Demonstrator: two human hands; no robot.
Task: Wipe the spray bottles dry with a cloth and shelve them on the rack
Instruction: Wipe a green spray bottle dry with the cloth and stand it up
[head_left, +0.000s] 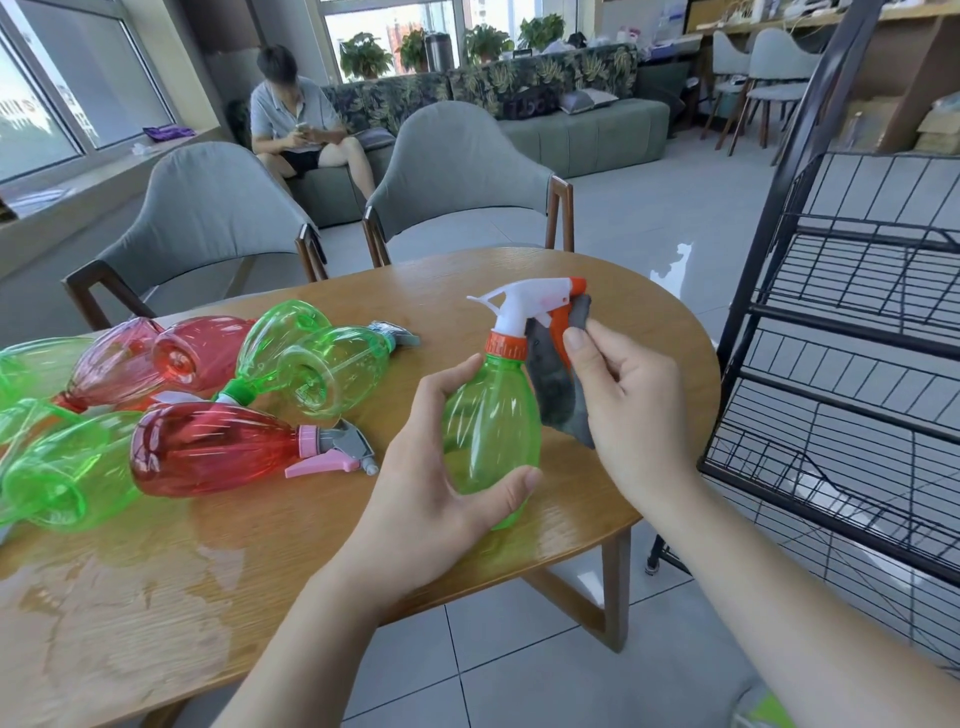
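Observation:
My left hand (441, 467) grips a green spray bottle (491, 431) upright above the wooden table (363, 545); the bottle has a white head, an orange collar and an orange trigger. My right hand (623, 405) pinches a grey cloth (558, 400) against the trigger and the bottle's right side. Several more green and red spray bottles (208, 447) lie on their sides on the left half of the table. The black wire rack (857, 364) stands to the right of the table, and the shelves I see hold nothing.
A wet patch (130, 597) spreads over the table's near left part. Two grey chairs (467, 171) stand behind the table. A person sits on a sofa (571, 130) further back. Grey tiled floor lies between table and rack.

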